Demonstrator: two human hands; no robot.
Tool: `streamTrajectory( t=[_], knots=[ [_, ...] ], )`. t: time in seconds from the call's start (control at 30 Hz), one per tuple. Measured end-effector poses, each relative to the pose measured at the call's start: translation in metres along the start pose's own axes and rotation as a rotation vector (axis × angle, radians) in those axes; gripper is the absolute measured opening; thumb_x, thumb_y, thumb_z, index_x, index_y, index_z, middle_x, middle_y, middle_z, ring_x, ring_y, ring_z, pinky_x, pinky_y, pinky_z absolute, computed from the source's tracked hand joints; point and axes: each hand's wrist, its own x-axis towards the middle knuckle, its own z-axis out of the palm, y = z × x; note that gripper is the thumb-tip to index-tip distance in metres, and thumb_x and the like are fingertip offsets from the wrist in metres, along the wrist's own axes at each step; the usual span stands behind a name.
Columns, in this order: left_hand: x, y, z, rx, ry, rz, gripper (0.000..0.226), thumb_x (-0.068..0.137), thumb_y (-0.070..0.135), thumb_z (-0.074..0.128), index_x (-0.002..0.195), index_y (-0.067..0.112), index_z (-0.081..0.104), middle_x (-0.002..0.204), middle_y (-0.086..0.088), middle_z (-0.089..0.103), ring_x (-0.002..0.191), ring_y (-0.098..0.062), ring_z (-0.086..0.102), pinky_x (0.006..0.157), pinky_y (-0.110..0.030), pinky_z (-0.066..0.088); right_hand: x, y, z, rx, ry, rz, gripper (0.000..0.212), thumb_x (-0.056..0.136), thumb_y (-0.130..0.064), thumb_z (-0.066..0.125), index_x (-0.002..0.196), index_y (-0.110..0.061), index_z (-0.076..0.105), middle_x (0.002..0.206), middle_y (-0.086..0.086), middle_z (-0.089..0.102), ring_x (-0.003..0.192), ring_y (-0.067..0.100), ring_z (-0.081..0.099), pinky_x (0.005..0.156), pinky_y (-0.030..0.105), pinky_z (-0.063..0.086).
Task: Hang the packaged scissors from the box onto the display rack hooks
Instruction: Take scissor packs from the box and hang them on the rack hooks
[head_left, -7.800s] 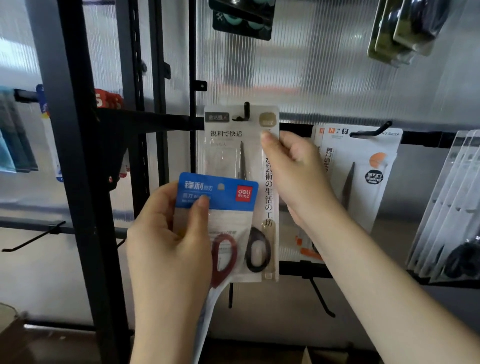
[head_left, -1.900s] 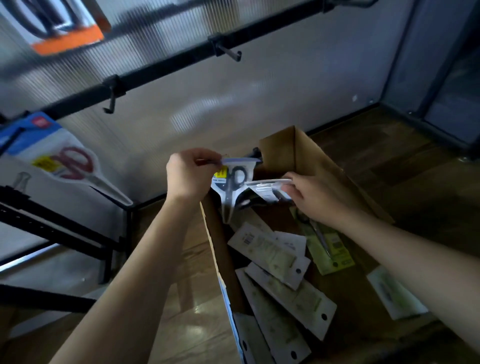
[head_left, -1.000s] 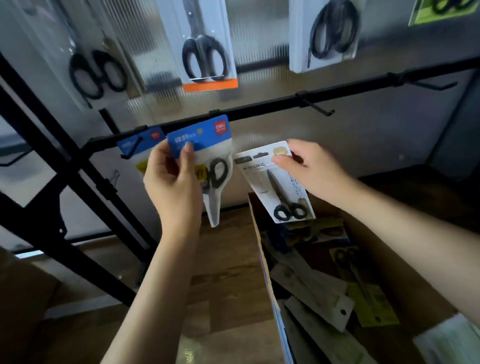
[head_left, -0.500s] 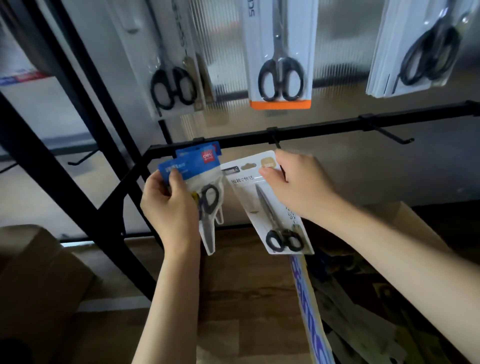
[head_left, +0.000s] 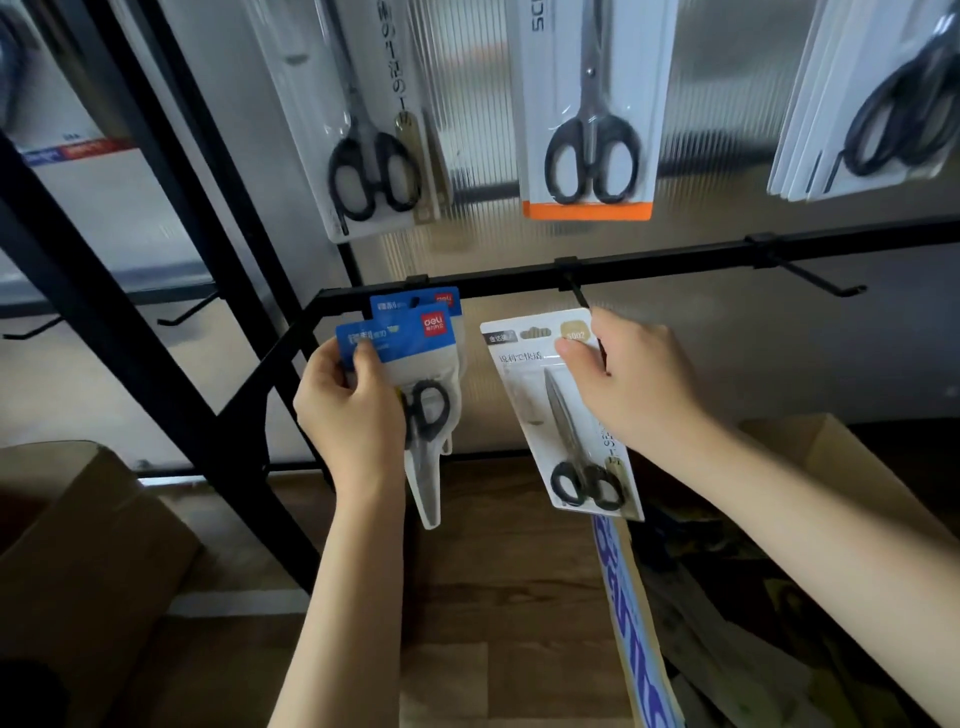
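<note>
Here the left hand (head_left: 353, 415) pinches a blue-topped scissors pack (head_left: 410, 364) (thumb on front), the right hand (head_left: 631, 382) a white pack (head_left: 563, 410).

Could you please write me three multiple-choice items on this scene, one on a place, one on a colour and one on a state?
1. Where is the right hand's white scissors pack?
A. Just below a rail hook
B. In the box
C. On the floor

2. What colour is the top of the left hand's pack?
A. Green
B. Blue
C. Orange

3. Is the white pack hung?
A. Yes
B. No, still held
C. Dropped

Answers: 1 A, its top sits under the hook. 2 B, blue header with red logo. 3 B, its slot is off the hook, fingers pinching it.
</note>
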Motion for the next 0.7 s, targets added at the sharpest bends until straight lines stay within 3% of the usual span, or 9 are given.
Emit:
streamTrajectory(
  t=[0.23, 0.5, 0.7],
  knots=[
    [0.0031, 0.0007, -0.003, 0.02, -0.012, -0.025, 0.017, 0.094, 0.022, 0.054, 0.105, 0.013, 0.064, 0.09, 0.005, 0.066, 0.085, -0.008, 0.064, 0.077, -0.03, 0.056, -0.0007, -0.003, -0.0028, -0.005, -0.021, 0.025, 0.044, 0.096, -0.026, 0.05, 0.059, -0.022, 0.026, 0.051, -0.001, 0.037, 0.046, 0.011, 0.035, 0.044, 0.027, 0.017],
    [-0.0007, 0.0018, -0.0078, 0.022, -0.047, -0.035, 0.023, 0.095, 0.021, 0.053, 0.112, 0.01, 0.064, 0.096, 0.002, 0.066, 0.089, -0.008, 0.063, 0.076, -0.023, 0.054, -0.0002, -0.0028, -0.0031, 0.001, -0.023, 0.024, 0.043, 0.096, -0.026, 0.05, 0.059, -0.021, 0.027, 0.052, 0.0, 0.038, 0.048, 0.015, 0.036, 0.045, 0.027, 0.019],
    [0.0035, -0.0002, -0.0061, 0.004, -0.064, -0.078, 0.014, 0.094, 0.022, 0.054, 0.102, 0.016, 0.064, 0.094, 0.0, 0.067, 0.092, -0.014, 0.066, 0.079, -0.035, 0.057, -0.0001, -0.0045, -0.0035, 0.012, -0.029, 0.013, 0.043, 0.096, -0.025, 0.05, 0.059, -0.022, 0.028, 0.051, -0.001, 0.037, 0.046, 0.012, 0.035, 0.045, 0.026, 0.019]
  ],
)
